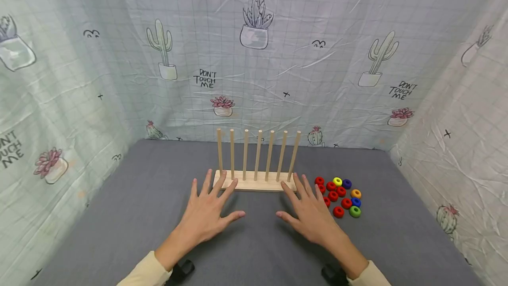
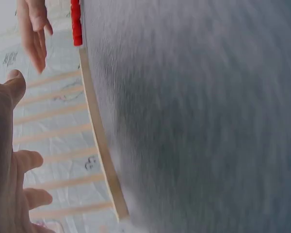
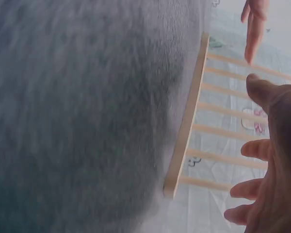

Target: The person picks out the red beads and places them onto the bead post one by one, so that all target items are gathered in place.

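A wooden peg rack (image 1: 254, 184) with several upright pegs in a row stands on the grey table. My left hand (image 1: 208, 213) hovers in front of its left end, fingers spread and holding nothing. In front of the right end, my right hand (image 1: 311, 215) is spread in the same way, palm down and holding nothing. Right of that hand lie loose rings: several red rings (image 1: 333, 196), a yellow ring (image 1: 337, 182), blue rings (image 1: 356, 202), an orange ring (image 1: 356, 193) and a green ring (image 1: 355, 211). A few red rings are partly hidden behind the right fingers.
The grey tabletop (image 1: 254, 250) runs up to a hanging cloth (image 1: 301, 78) printed with cacti, which surrounds it at the back and both sides. Black wrist straps show below each hand, by the light yellow sleeves (image 1: 147, 270).
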Motion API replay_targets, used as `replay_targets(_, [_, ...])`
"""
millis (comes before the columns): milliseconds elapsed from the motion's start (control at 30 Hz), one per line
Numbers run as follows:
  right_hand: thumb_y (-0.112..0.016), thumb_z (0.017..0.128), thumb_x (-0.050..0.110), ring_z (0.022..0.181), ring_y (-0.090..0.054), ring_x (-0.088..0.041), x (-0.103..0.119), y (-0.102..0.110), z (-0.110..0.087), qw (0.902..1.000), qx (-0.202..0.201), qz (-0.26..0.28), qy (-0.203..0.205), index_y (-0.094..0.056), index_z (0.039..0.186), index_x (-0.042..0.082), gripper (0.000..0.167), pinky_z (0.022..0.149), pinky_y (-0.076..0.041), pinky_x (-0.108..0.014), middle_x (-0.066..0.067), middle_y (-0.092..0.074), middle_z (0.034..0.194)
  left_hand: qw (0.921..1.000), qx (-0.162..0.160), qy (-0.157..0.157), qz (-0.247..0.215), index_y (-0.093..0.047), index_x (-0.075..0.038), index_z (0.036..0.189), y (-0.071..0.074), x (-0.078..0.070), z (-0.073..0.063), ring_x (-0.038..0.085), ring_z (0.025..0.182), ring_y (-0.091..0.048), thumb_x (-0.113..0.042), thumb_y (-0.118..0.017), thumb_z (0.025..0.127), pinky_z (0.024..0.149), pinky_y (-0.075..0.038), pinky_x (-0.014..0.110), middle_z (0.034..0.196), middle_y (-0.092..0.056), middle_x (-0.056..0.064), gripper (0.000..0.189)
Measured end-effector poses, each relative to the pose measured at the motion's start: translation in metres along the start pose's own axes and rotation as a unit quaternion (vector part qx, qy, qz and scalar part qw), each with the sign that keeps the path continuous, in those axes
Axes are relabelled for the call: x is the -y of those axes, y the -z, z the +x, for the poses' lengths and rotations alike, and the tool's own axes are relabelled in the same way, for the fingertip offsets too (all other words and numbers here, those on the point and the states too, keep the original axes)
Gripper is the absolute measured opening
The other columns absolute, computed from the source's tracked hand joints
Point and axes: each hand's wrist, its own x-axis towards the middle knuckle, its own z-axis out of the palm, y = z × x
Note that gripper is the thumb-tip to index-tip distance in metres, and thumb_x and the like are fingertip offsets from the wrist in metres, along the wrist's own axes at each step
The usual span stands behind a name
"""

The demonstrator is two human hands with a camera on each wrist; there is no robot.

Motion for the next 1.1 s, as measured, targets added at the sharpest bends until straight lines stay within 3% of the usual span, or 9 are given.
replay_targets(500, [-0.068, 0.099, 0.046, 0.152, -0.033, -0.047, -0.042, 0.018, 0.001, 0.9982, -0.003, 0.060, -0.003, -0.043, 0.159, 0.011, 0.073, 0.114, -0.037, -0.066, -0.023, -0.033, 0.166, 0.9979, 0.020, 0.046, -0.042, -0.029, -0.025, 0.165, 0.008, 0.053, 0.007, 0.047, 0.157, -0.020, -0.079, -0.048, 0.094, 0.114, -0.026, 0.077, 0.170, -0.029, 0.010, 0.091])
replay_targets(733, [-0.062, 0.103, 0.043, 0.145, -0.043, -0.047, -0.070, 0.024, 0.008, 0.9939, 0.001, 0.108, -0.023, -0.042, 0.158, 0.009, 0.067, 0.109, -0.043, -0.066, -0.025, -0.037, 0.162, 0.9914, 0.044, 0.075, -0.098, -0.027, -0.014, 0.165, 0.004, 0.070, 0.020, 0.046, 0.157, -0.022, -0.075, -0.045, 0.097, 0.115, -0.024, 0.077, 0.169, -0.031, 0.013, 0.093])
replay_targets(867, [-0.063, 0.104, 0.033, 0.138, -0.050, -0.047, -0.085, 0.029, 0.014, 0.9931, -0.009, 0.116, -0.013, -0.047, 0.154, 0.006, 0.059, 0.105, -0.046, -0.064, -0.026, -0.045, 0.154, 0.9762, 0.065, 0.093, -0.185, -0.026, -0.007, 0.164, 0.000, 0.081, 0.032, 0.046, 0.154, -0.029, -0.070, -0.047, 0.100, 0.117, -0.027, 0.071, 0.167, -0.033, 0.018, 0.093])
replay_targets(1000, [-0.064, 0.104, 0.022, 0.130, -0.057, -0.044, -0.099, 0.032, 0.021, 0.9929, -0.005, 0.119, -0.001, -0.050, 0.150, 0.003, 0.052, 0.100, -0.049, -0.062, -0.025, -0.050, 0.148, 0.9470, 0.087, 0.108, -0.290, -0.027, -0.003, 0.163, -0.002, 0.092, 0.041, 0.044, 0.149, -0.040, -0.062, -0.053, 0.101, 0.117, -0.033, 0.065, 0.165, -0.036, 0.021, 0.090])
replay_targets(1100, [-0.064, 0.103, 0.018, 0.125, -0.059, -0.043, -0.109, 0.031, 0.027, 0.9922, 0.008, 0.124, -0.001, -0.051, 0.149, 0.003, 0.050, 0.097, -0.050, -0.061, -0.024, -0.052, 0.145, 0.9285, 0.099, 0.123, -0.336, -0.029, -0.003, 0.162, -0.005, 0.098, 0.045, 0.043, 0.146, -0.044, -0.055, -0.057, 0.102, 0.115, -0.037, 0.063, 0.163, -0.040, 0.021, 0.084])
